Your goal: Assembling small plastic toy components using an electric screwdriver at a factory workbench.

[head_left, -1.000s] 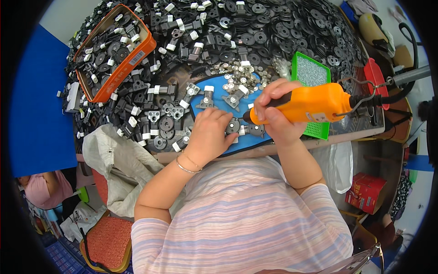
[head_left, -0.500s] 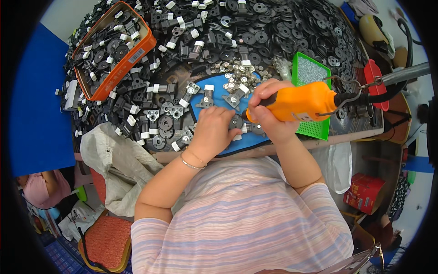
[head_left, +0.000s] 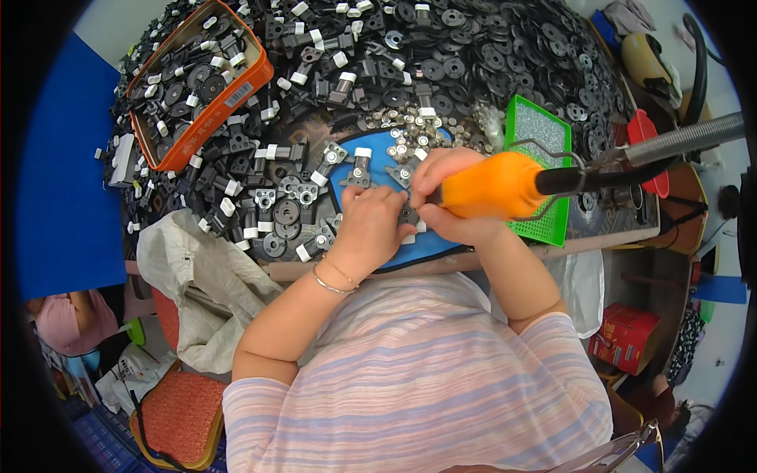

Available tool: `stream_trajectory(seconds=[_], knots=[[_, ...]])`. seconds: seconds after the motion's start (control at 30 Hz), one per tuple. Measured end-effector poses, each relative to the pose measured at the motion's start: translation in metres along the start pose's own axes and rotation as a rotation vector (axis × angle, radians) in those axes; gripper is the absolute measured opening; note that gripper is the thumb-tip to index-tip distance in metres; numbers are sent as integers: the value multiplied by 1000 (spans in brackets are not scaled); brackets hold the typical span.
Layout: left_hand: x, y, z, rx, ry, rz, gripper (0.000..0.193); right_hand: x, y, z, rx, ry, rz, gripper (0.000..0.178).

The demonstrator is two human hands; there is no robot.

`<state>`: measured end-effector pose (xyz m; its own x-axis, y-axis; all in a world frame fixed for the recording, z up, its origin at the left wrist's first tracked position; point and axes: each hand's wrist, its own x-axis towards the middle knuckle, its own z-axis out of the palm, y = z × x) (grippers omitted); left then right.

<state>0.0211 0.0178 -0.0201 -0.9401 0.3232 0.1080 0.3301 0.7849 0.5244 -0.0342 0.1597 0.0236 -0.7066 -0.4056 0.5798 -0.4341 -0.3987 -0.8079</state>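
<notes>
Head view: an orange power screwdriver (head_left: 495,188) is gripped by the right hand (head_left: 457,226), whose fingers are curled around its front end. On the blue mat (head_left: 418,252), a dark part (head_left: 408,214) is bracketed by the thumb and close-set fingers of the left hand (head_left: 369,229); whether it is pinched cannot be told.

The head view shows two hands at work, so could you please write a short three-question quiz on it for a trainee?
1. Which grips the orange tool: (a) left hand only, (b) right hand only, (c) both hands?
2. True or false: in the picture, the orange box is farther left than the green tray.
3. Fill in: the mat partly beneath the left hand is ____.

Key: 1. b, the right hand; 2. true; 3. blue.
</notes>
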Motion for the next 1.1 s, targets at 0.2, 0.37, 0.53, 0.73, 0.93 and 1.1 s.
stream_trajectory(seconds=[0.2,0.37,0.53,0.73,0.93,1.1], knots=[[0,5,-1,-24,45,-1,38,10,-16,-18,221,-33,-28,28],[-1,6,-4,-18,48,-13,43,-4,-63,-65,182,111,-171,30],[-2,11,-3,30,57,-24,42,-44,-70,-111,-15,537,-147,43],[-2,14,0,78,73,-20,43,-53,-60,-118,-13,664,-172,36],[-3,15,3,91,88,-14,44,-52,-46,-122,-278,741,-167,30],[-3,16,3,102,100,-9,45,-52,-43,-120,-223,725,-175,30]])
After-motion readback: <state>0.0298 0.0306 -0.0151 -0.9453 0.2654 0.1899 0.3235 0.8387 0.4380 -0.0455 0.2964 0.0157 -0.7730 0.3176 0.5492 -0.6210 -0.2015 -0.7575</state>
